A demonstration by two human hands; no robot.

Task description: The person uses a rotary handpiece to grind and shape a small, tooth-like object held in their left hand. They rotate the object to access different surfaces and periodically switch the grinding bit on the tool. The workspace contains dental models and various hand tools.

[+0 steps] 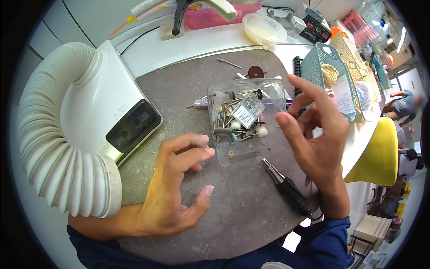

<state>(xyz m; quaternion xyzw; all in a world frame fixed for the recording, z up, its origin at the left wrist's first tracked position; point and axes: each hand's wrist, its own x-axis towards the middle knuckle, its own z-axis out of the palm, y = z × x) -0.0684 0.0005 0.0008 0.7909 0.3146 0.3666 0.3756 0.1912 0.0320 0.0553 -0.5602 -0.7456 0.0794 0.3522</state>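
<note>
A clear plastic box (pixel 224 154) full of small rotary burs and polishing bits lies on the grey work mat (pixel 179 103). Among the bits are white felt tips (pixel 261 131) and a small clear case (pixel 245 112) with a white label. My left hand (pixel 177 188) is at the box's near left side, fingers curled but apart, holding nothing. Over the box's right side hovers my right hand (pixel 320 130), its thumb and fingers spread with nothing between them. Below it, a black rotary handpiece (pixel 289 188) rests on the mat, its metal tip toward the box.
A white extractor unit (pixel 107 103) with a ribbed hose (pixel 58 148) stands at the left. Beyond the mat are a round plastic tub (pixel 264 29) and a pink tray (pixel 215 18). Baskets (pixel 324 71) and a yellow chair (pixel 376 152) are at the right. A dark disc (pixel 255 71) lies behind the box.
</note>
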